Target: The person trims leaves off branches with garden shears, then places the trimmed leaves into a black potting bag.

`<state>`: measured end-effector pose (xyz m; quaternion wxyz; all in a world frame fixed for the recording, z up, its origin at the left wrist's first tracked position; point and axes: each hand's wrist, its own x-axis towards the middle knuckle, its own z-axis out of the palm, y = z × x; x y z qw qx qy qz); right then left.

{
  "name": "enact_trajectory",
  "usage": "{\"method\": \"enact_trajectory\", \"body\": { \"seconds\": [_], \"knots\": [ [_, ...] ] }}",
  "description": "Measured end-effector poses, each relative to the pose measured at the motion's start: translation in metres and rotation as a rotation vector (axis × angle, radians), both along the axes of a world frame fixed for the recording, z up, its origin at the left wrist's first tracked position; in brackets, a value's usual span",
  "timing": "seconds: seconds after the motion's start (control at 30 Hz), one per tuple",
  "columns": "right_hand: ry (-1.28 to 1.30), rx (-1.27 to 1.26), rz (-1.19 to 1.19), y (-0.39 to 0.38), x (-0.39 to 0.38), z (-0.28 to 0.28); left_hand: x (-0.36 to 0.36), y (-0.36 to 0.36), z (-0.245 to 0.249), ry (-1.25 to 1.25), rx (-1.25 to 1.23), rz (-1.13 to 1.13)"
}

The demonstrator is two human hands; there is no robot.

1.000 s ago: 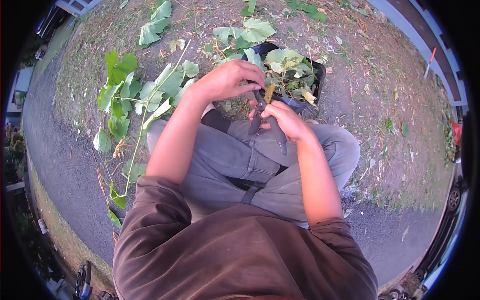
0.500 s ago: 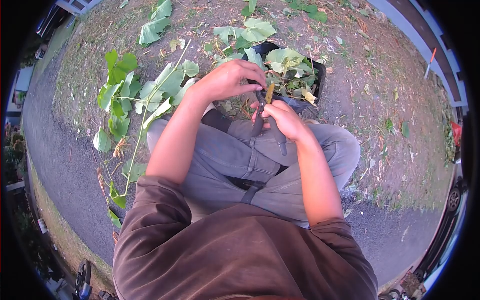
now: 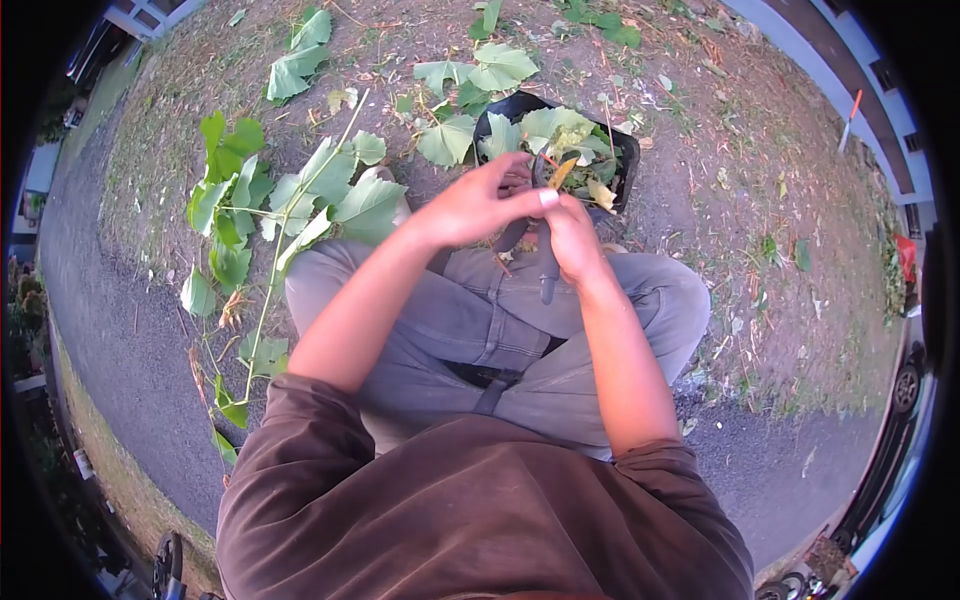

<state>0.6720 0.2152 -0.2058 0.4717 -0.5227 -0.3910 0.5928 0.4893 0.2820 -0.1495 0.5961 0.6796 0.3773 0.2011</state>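
Observation:
My right hand [image 3: 577, 238] is wrapped round a pair of pruning shears [image 3: 548, 272] with dark handles and a yellowish blade. Against the head of the shears, my left hand [image 3: 482, 205] has its fingers curled and its thumb stretched across toward my right hand. What the left fingers hold, if anything, is hidden. Just beyond both hands stands a black plastic container [image 3: 628, 165] with green and yellowing leaves [image 3: 555, 128] in it. A long cut vine stem [image 3: 283, 235] with large green leaves lies to the left of my left arm.
My crossed legs [image 3: 430, 300] in grey trousers lie under the hands. Loose leaves [image 3: 500, 67] are scattered on the ground beyond the container. Dark asphalt [image 3: 110, 320] runs along the left. An orange-tipped stick [image 3: 851, 118] stands near the wall at right.
My left hand has moved down and right, its thumb now reaching over by my right hand. The shears remain in my right hand, turned slightly. The whole view has shifted a little.

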Motion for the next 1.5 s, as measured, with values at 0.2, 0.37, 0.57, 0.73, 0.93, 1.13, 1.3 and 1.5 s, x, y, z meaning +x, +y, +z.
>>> {"method": "enact_trajectory", "body": {
  "seconds": [0.2, 0.37, 0.57, 0.73, 0.93, 1.13, 1.3, 1.5],
  "knots": [
    [-0.149, -0.002, -0.041, -0.002, -0.004, 0.014, 0.009, -0.033, -0.02, -0.058, 0.036, 0.05],
    [-0.035, 0.028, -0.208, -0.003, -0.02, 0.032, 0.008, -0.05, -0.013, -0.114, 0.088, -0.065],
    [-0.12, 0.068, -0.127, 0.004, -0.012, -0.002, 0.005, -0.049, -0.014, 0.111, 0.229, -0.07],
    [-0.014, -0.022, -0.132, 0.001, -0.016, 0.016, -0.001, -0.049, -0.005, 0.069, 0.237, -0.093],
    [-0.288, 0.066, -0.131, -0.001, -0.019, 0.015, -0.013, -0.027, -0.001, -0.148, 0.016, 0.102],
    [-0.548, 0.077, -0.036, -0.004, -0.024, 0.035, -0.003, -0.026, -0.008, -0.326, -0.016, 0.21],
    [-0.644, 0.164, -0.086, -0.005, -0.031, 0.033, 0.003, -0.023, -0.008, -0.25, -0.024, 0.378],
    [-0.699, 0.14, -0.045, -0.006, -0.034, 0.044, 0.003, -0.011, -0.021, -0.267, 0.001, 0.393]
  ]
}}
